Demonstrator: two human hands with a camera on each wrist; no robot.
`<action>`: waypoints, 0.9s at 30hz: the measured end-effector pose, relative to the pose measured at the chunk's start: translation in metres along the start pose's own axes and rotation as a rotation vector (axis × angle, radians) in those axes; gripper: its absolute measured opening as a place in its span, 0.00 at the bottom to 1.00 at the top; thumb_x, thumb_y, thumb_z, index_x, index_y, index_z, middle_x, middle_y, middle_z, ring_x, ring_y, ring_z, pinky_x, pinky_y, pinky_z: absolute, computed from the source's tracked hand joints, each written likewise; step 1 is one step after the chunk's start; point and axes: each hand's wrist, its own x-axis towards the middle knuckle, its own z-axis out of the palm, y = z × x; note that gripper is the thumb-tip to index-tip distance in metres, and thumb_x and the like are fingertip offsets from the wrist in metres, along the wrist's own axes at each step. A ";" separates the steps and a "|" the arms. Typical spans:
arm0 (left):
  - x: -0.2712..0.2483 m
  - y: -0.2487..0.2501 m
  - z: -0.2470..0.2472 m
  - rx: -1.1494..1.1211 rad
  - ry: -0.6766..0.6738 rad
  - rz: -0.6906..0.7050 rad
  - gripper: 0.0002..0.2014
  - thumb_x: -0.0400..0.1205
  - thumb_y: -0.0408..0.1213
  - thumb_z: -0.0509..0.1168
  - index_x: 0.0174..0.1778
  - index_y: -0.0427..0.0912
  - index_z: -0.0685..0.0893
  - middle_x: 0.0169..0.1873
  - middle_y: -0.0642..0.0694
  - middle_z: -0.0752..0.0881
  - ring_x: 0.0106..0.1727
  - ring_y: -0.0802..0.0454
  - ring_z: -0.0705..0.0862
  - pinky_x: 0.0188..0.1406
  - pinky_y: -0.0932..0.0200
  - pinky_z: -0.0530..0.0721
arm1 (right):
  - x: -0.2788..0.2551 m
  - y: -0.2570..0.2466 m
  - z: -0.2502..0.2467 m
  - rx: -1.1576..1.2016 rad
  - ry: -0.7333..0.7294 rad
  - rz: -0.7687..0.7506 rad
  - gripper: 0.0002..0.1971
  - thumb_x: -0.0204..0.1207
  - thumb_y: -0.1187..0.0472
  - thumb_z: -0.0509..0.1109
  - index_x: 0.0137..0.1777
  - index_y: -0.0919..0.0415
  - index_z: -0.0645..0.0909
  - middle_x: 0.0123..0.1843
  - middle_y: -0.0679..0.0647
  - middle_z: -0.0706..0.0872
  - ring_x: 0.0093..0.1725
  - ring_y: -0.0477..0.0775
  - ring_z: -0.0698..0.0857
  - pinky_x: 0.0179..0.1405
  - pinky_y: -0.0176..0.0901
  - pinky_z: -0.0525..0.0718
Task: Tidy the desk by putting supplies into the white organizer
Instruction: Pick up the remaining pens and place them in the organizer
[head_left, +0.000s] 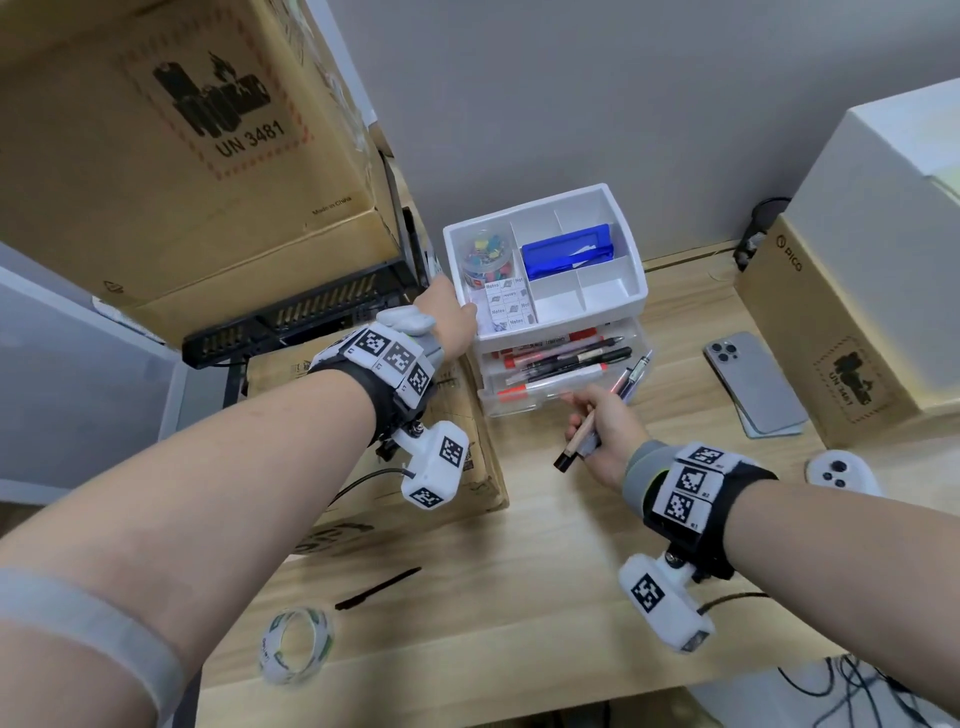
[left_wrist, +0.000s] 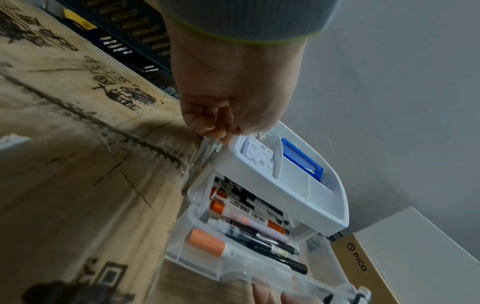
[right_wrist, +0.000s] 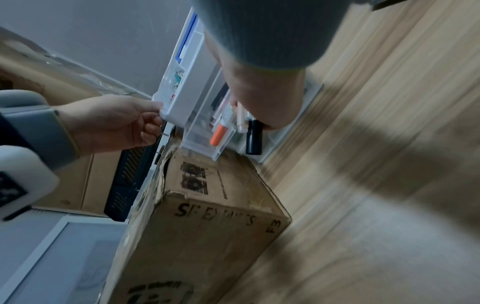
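Fingers of our left hand (head_left: 451, 317) pinch the near-left corner of the white plastic desk organizer (head_left: 618, 301) at the far edge of the wooden desk (head_left: 545, 545). Our right hand (head_left: 605, 428) clamps a bundle of pens (head_left: 582, 441) beside the open clear drawer (head_left: 524, 397), which holds markers.

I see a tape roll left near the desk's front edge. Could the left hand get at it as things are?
Probably yes, but not right away. The left hand grips the white organizer's corner. The tape roll lies in the open on the desk, nothing over it, so letting go first should leave the way free.
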 end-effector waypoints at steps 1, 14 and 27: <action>-0.002 0.000 0.001 -0.011 -0.002 -0.003 0.15 0.87 0.42 0.60 0.63 0.34 0.74 0.56 0.35 0.84 0.55 0.36 0.84 0.46 0.51 0.76 | -0.005 0.003 -0.005 -0.008 -0.003 0.001 0.11 0.75 0.67 0.68 0.57 0.66 0.81 0.43 0.55 0.88 0.28 0.48 0.77 0.22 0.37 0.79; -0.004 0.006 -0.003 0.028 -0.040 0.008 0.15 0.89 0.38 0.57 0.68 0.34 0.74 0.50 0.42 0.82 0.50 0.45 0.76 0.55 0.49 0.77 | -0.078 -0.045 0.004 -1.228 -0.383 -0.923 0.20 0.77 0.54 0.71 0.28 0.42 0.66 0.25 0.44 0.68 0.30 0.49 0.69 0.33 0.48 0.70; -0.004 0.007 -0.005 -0.090 -0.047 -0.016 0.15 0.88 0.36 0.60 0.67 0.31 0.75 0.60 0.33 0.83 0.52 0.40 0.81 0.43 0.57 0.69 | -0.013 -0.068 0.056 -2.230 -0.312 -0.916 0.12 0.80 0.55 0.67 0.59 0.58 0.76 0.58 0.58 0.85 0.55 0.62 0.85 0.45 0.49 0.82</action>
